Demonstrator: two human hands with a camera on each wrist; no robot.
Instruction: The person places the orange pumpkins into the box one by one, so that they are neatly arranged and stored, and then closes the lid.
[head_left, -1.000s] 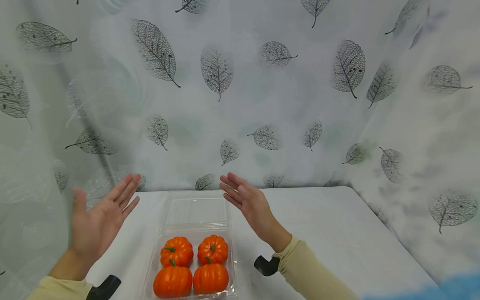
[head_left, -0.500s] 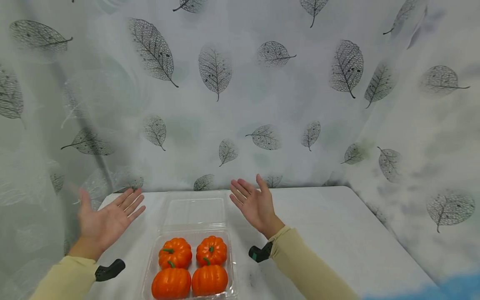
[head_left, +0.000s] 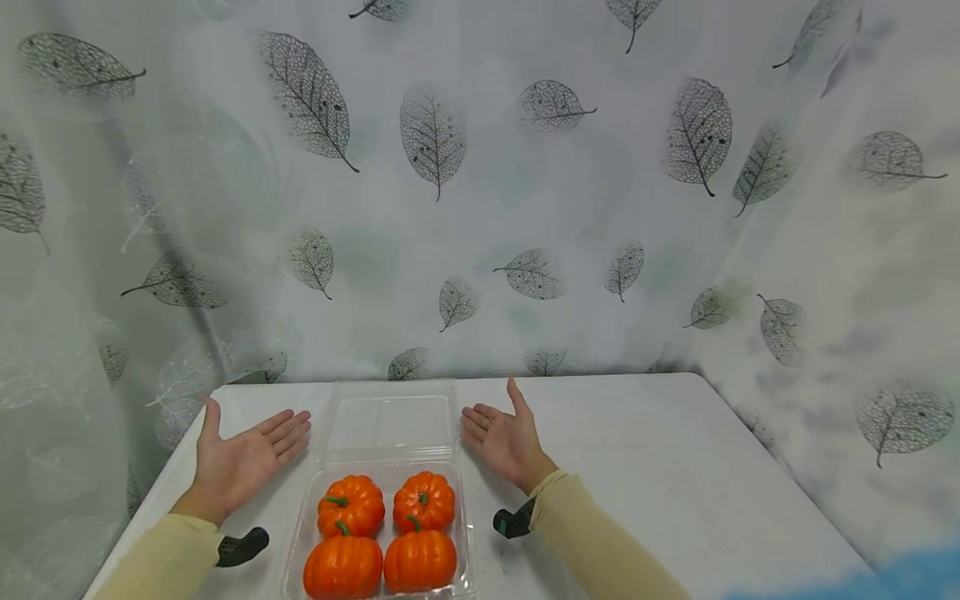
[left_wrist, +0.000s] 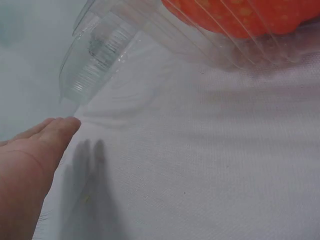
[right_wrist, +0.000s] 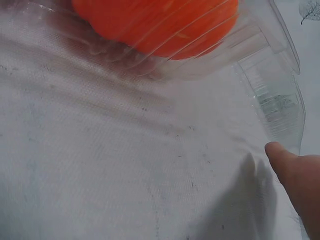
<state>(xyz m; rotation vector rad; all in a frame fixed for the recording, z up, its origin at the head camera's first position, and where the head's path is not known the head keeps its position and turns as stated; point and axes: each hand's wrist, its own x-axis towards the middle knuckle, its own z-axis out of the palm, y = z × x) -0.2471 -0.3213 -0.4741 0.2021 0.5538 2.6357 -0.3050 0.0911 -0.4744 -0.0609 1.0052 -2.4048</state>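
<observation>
A clear plastic clamshell box (head_left: 301,533) lies on the white table, its lid (head_left: 390,421) folded back flat toward the far edge. Several small orange pumpkins with green stems fill its base in two rows, among them a front left pumpkin (head_left: 342,567) and a back right pumpkin (head_left: 423,498). My left hand (head_left: 238,468) is held left of the lid, palm up and fingers straight. To the lid's right is my right hand (head_left: 504,439), fingers extended and thumb raised. Both hands hold nothing. Whether the right fingertips touch the lid's edge I cannot tell.
A curtain (head_left: 480,208) printed with dark leaves hangs behind and beside the table (head_left: 660,483). Clear plastic sheeting (head_left: 60,400) hangs at the left. A blurred blue shape (head_left: 825,583) shows at the lower right corner.
Both hands have come down toward the table on either side of the lid. The left hand has also moved right. The box and pumpkins have stayed in place.
</observation>
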